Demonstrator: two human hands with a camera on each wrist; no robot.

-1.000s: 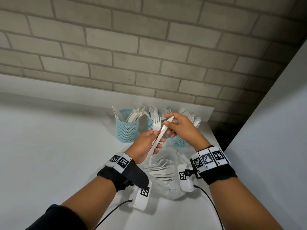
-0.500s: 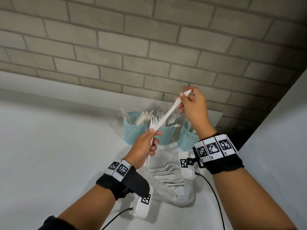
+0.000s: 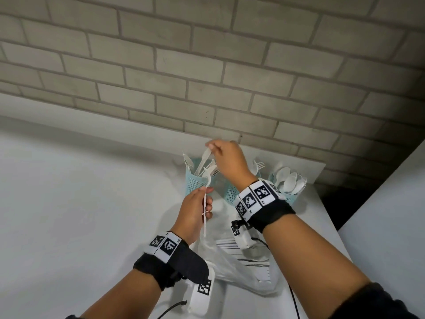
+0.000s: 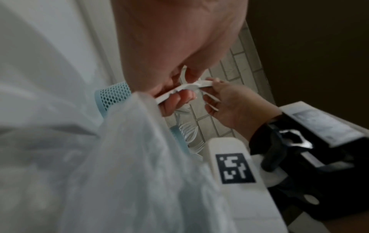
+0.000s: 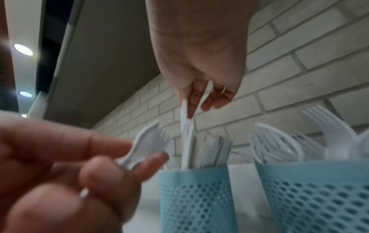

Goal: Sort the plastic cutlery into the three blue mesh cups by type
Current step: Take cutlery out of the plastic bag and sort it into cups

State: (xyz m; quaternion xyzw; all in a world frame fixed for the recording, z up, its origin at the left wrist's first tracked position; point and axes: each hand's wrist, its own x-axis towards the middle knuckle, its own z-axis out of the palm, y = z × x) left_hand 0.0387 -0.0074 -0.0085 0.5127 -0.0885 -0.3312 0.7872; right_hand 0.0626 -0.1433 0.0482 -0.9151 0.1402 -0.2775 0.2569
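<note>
The white plastic knife point(image 5: 186, 134) is pinched at its handle end by the right hand point(image 3: 228, 161), fingers curled about it, its lower end already down among the other white knives in the leftmost blue mesh cup point(image 3: 198, 183); it hangs near upright over the mouth of the cup. To finish the step well, I judge, the knife should go in upright and be let go only once its tip is well down among the others — dropped from above, it might catch on a neighbour and tip out over the rim.

The left hand point(image 3: 195, 211) grips a white plastic fork point(image 5: 148, 145) by the handle, tines up, just in front of that cup; it likely goes next to the middle blue mesh cup point(image 5: 319, 193), which holds forks; much of that cup is hidden behind the right wrist in the head view.

The rightmost blue mesh cup point(image 3: 290, 197) is filled with white plastic spoons point(image 3: 290, 181), bowls upward. All three cups stand in a row at the back of the white table point(image 3: 76, 215), near the grey brick wall point(image 3: 207, 65). Nearer the person lies a clear plastic bag point(image 3: 241, 270) with more white cutlery inside — so the sorting is not yet done.
</note>
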